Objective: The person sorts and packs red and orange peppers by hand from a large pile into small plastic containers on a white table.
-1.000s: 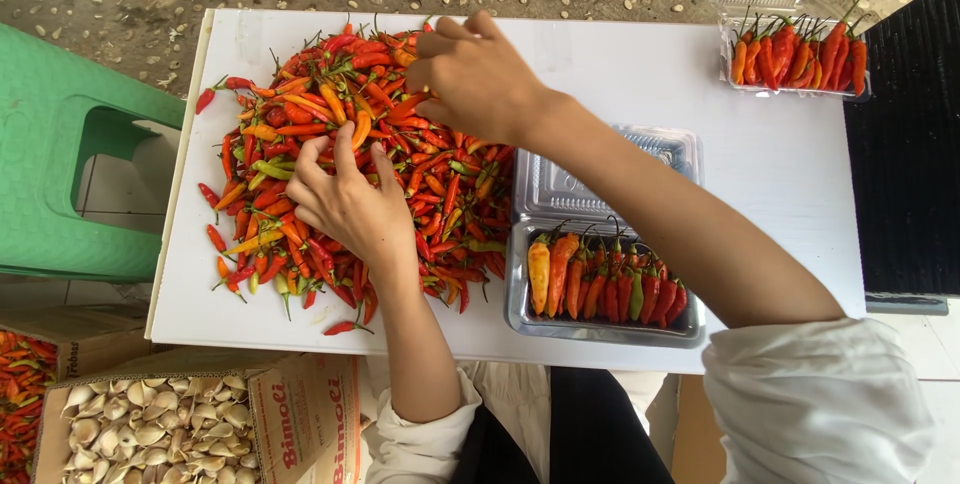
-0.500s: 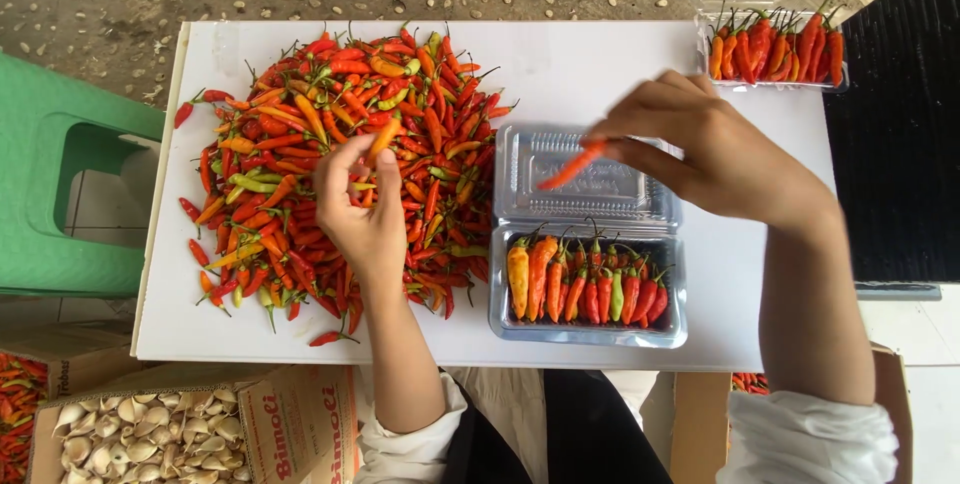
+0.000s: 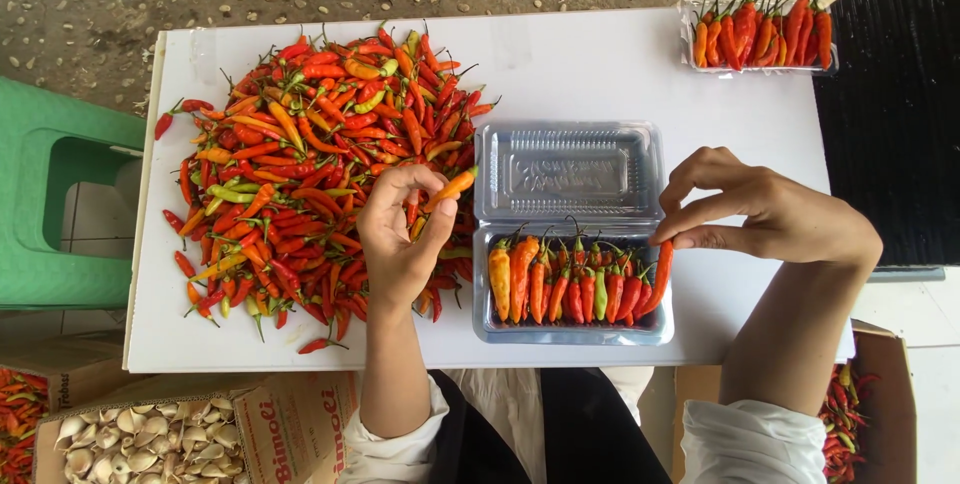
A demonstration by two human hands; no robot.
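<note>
An orange chili (image 3: 452, 186) is pinched between thumb and fingers of the left hand (image 3: 400, 234), held at the right edge of the chili pile (image 3: 310, 174), just left of the clear tray (image 3: 572, 329). The chili is tilted, tip up toward the tray's open lid (image 3: 568, 172). The left palm is seen facing up, fingers curled over the chili; another yellowish chili seems tucked under the thumb, not clearly told.

The right hand (image 3: 770, 216) is held at the tray's right end. A red chili (image 3: 660, 274) is touched and gripped by its thumb and fingertips at the upper end, the lower end already lying in the tray beside the row. The other fingers are arched above, loosely bent.

The tray is placed on the white table (image 3: 600, 64), between the two hands, near the front edge. A row of chilies is packed in it, upright side by side, orange at left, red and one green toward the right. The lid is hinged open behind it, flat on the table.

The pile is spread over the left half of the table, mostly red and orange with some green. A second filled tray (image 3: 762, 29) is set at the far right corner, well apart from both hands. A green stool (image 3: 55, 204) is seen left of the table, a box of garlic (image 3: 140, 439) below left, and boxes of chilies at both lower corners.
</note>
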